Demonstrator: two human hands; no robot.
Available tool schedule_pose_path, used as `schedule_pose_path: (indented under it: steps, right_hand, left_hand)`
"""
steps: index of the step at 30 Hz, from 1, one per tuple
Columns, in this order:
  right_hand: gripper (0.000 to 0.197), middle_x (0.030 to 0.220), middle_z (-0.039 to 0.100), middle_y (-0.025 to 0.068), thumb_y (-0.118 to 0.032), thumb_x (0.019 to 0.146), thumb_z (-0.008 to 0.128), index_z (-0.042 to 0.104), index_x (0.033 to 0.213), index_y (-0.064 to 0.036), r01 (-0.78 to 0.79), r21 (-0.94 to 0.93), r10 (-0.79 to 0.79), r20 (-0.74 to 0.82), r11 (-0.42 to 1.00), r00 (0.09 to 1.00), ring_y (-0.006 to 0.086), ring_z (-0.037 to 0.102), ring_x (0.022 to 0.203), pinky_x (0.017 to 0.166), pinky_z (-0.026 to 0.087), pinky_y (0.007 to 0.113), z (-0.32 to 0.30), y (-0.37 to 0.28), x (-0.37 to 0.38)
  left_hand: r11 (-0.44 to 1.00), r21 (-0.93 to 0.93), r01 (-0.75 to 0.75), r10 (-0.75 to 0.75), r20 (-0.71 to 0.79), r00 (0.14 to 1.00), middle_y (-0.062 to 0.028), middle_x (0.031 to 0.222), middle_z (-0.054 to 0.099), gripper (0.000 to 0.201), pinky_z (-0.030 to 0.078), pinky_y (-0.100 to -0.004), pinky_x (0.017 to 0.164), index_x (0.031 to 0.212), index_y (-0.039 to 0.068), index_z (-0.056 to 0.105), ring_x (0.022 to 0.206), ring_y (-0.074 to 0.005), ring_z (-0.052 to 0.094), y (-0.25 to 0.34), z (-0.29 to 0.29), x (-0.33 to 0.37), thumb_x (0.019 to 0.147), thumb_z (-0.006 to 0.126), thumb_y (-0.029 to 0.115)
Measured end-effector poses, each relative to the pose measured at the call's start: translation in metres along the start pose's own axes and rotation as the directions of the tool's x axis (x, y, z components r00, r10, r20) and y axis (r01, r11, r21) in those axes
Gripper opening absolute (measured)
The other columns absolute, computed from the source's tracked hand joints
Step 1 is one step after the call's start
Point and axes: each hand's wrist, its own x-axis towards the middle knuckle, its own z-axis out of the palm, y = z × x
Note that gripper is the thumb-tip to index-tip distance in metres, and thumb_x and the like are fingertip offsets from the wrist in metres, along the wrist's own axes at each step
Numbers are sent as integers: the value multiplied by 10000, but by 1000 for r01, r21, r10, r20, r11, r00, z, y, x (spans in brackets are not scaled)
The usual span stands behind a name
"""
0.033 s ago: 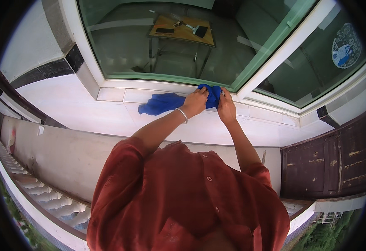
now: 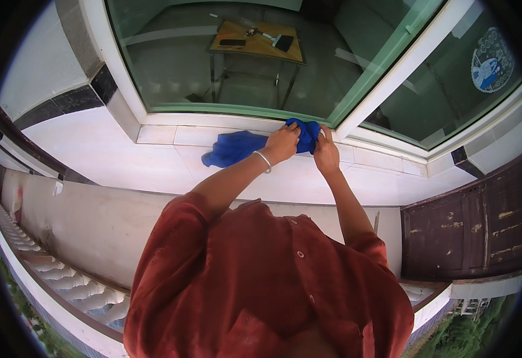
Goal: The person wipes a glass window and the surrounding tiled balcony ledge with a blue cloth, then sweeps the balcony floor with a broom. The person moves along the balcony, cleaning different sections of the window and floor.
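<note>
A blue cloth (image 2: 234,148) lies bunched on the pale tiled window sill (image 2: 198,137), its loose end trailing to the left and over the sill's front edge. My left hand (image 2: 282,144), with a silver bangle at the wrist, is closed on the bunched middle. At the cloth's right end, the fingers of my right hand (image 2: 327,154) are pinched round the fabric. Both hands are close to the lower corner of the white window frame (image 2: 351,124), where the cloth touches the bottom rail. My fingertips are partly hidden in the folds.
Behind the glass (image 2: 171,71) stands a table (image 2: 258,40) with a dark-headed brush (image 2: 283,42) and a dark flat object (image 2: 232,43). A round blue-and-white sticker (image 2: 492,62) is on the right pane. A worn brown door (image 2: 469,227) is at right, a white balustrade (image 2: 76,280) at lower left.
Both hands and the cloth have shifted very slightly to the right along the sill. My grip on the cloth looks the same.
</note>
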Motion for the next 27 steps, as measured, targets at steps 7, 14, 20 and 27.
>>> schedule_pose_path:
  steps: [7,14,20,27]
  right_hand:
    - [271,1130,685,71,-131,1030,529,647,1258,-47,-572,756,575,325,318,750,155,650,942,896,529,347,-127,29,-79]
    - [313,872,725,92,-243,1037,518,677,885,-21,-829,464,718,457,311,525,211,714,866,716,560,354,-88,112,-215]
    - [387,1061,740,104,-346,1016,531,731,1050,-16,-637,771,758,406,16,510,240,709,955,843,554,372,-90,84,-251]
    - [242,1046,714,101,-204,1019,556,697,944,-23,-596,558,780,-161,577,604,182,677,1013,820,518,309,-139,62,-184]
  left_hand:
    - [811,-580,-77,210,166,963,-205,1078,627,239,504,-439,889,1021,-19,609,989,-401,617,87,1,-2,949,644,206]
    - [957,-180,226,-48,673,738,-138,818,699,300,502,-354,731,1005,-21,659,821,-242,680,30,62,-38,968,587,268]
    - [620,-605,499,52,666,744,-76,888,700,304,490,-330,769,999,-6,676,840,-139,631,34,82,-56,1016,583,282]
    - [748,-615,251,77,455,887,-197,743,625,218,503,-457,683,1007,16,649,694,-374,626,89,30,-52,990,581,222]
